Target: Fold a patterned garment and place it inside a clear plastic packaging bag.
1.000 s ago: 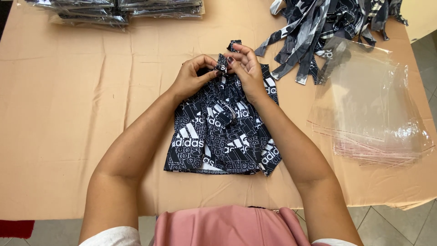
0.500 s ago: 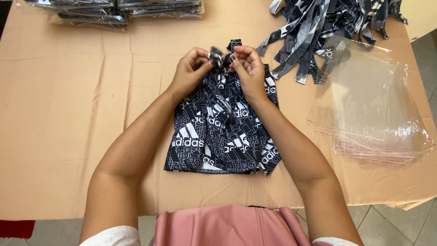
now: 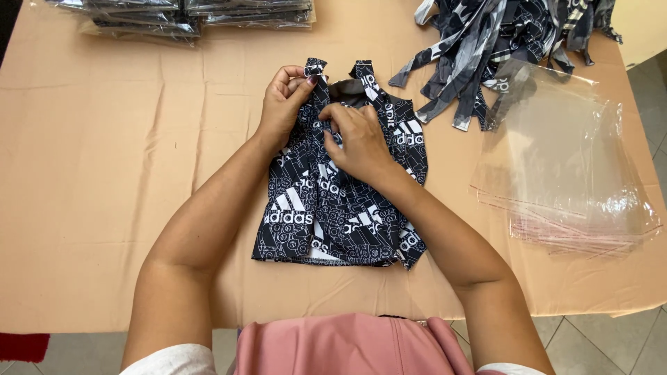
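At frame centre, the dark printed garment (image 3: 340, 201) lies flat on the worktop (image 3: 104, 173); left hand (image 3: 286, 97) pinches its upper strap; right hand (image 3: 354, 139) presses the neckline; best keep the fabric taut and edges aligned.

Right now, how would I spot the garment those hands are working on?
On the tan table, look at the middle, right in front of the person. The black garment with white print lies flat and alone, both hands on its top edge, unlike the tangled heap at the far right.

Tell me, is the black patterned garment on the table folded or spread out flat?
Spread flat: the garment lies open on the table, straps up top.
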